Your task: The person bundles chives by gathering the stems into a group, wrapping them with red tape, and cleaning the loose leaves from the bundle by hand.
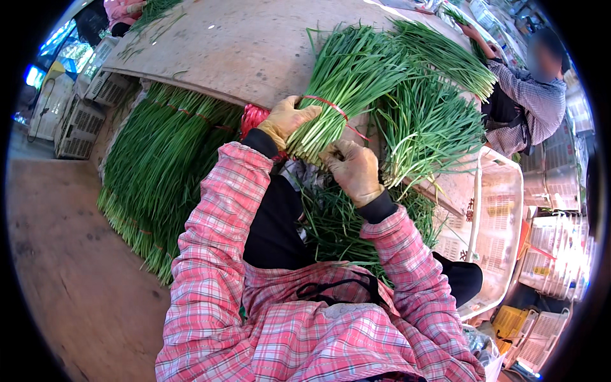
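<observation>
A bundle of green chives (347, 83) lies on the wooden tabletop with its pale cut ends toward me. A red tie (328, 105) runs across its stems, one loose tail sticking out on the right. My left hand (289, 121), in a yellowish glove, grips the bundle's left side, thumb over the stems by the tie. Beside the lower stem ends is my gloved right hand (353, 170), its fingers curled and pinched; whether they hold anything is hidden. Loose chives (426, 121) are heaped just right of the bundle. Red tie strips (254, 118) hang behind my left wrist.
Tied chive bundles (168, 165) are stacked on the left above a brown board (76, 254). More chives (347, 219) lie near my lap. A white plastic crate (499, 223) stands at the right. A co-worker (528, 95) handles chives at the far right; another person is at the far left.
</observation>
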`<state>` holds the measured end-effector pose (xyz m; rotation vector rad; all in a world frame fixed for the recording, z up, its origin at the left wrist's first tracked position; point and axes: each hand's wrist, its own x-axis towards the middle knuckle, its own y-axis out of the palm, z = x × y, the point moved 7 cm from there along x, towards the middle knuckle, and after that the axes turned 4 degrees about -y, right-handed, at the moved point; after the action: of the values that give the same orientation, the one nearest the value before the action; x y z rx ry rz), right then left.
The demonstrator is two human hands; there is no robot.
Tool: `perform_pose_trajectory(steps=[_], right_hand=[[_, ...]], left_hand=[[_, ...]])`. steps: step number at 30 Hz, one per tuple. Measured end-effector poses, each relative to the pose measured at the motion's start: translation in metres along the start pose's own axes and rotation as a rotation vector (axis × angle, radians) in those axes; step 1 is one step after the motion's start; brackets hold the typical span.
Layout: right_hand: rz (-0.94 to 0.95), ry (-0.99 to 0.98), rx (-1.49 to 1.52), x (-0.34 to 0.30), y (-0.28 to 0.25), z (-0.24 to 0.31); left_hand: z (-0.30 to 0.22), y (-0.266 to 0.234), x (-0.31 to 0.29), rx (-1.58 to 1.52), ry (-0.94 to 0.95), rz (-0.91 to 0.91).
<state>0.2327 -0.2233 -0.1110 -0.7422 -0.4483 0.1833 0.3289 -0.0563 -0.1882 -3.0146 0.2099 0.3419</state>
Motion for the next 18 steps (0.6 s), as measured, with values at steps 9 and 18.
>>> perform_pose_trajectory(steps=[9, 18], right_hand=[[-0.009, 0.012, -0.094, -0.002, 0.050, -0.004], [0.044, -0.062, -0.004, -0.059, 0.008, 0.006]], left_hand=[[-0.004, 0.008, -0.006, -0.100, -0.035, 0.073], [-0.008, 0.014, -0.014, -0.256, -0.089, 0.102]])
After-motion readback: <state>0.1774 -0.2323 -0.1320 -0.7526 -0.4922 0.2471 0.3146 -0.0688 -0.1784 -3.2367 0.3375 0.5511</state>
